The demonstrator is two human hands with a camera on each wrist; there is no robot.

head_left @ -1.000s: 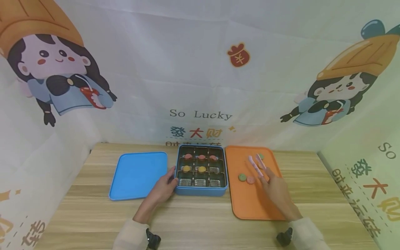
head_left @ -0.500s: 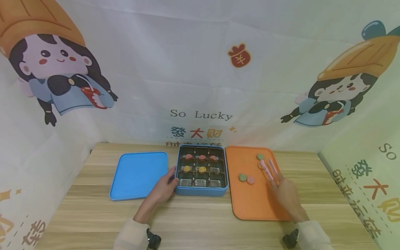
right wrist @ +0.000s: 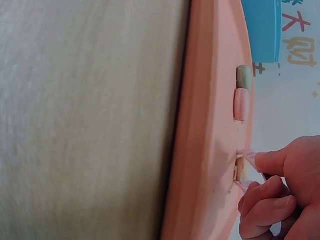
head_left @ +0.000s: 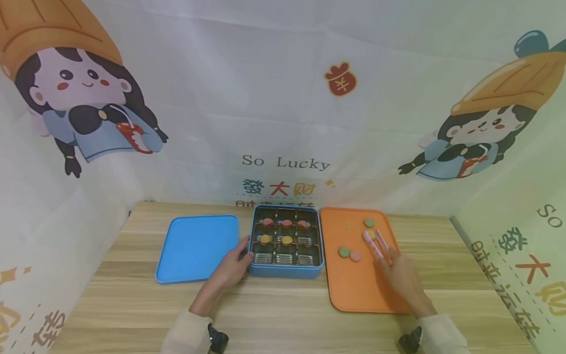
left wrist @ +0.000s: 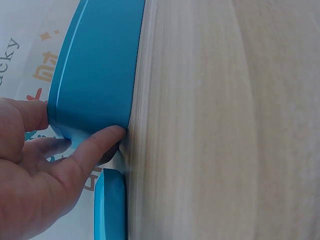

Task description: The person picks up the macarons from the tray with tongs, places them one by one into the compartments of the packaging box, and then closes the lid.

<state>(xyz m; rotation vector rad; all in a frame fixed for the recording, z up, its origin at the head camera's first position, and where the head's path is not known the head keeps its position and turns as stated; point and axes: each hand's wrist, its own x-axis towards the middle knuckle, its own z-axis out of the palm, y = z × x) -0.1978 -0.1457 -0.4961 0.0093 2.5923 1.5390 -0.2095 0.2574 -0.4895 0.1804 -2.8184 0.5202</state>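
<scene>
A blue box [head_left: 285, 272] with a compartmented tray inside carries pink macarons [head_left: 286, 223] in its back row and two yellow ones [head_left: 287, 240] in the middle row. My left hand [head_left: 233, 267] holds its left front corner, thumb by the rim and fingers along the side. My right hand [head_left: 404, 279] grips pink tongs [head_left: 376, 250] over the orange tray [head_left: 353, 290]. The tips of the tongs stand on either side of a yellow macaron [right wrist: 242, 169] lying there; firm contact is hard to tell. Other macarons on the tray are green [head_left: 344, 251], pink [head_left: 355, 255] and green [head_left: 369, 222].
To the left of the box lies a blue lid [head_left: 196, 248], flat on the wooden table [head_left: 274, 309]. The orange tray sits close against the box's right side. A printed cloth [head_left: 283, 113] hangs behind and at both sides.
My right hand has carried the tongs rightward from the middle of the tray, and their tips have come down around the yellow macaron. My left hand stays at the box.
</scene>
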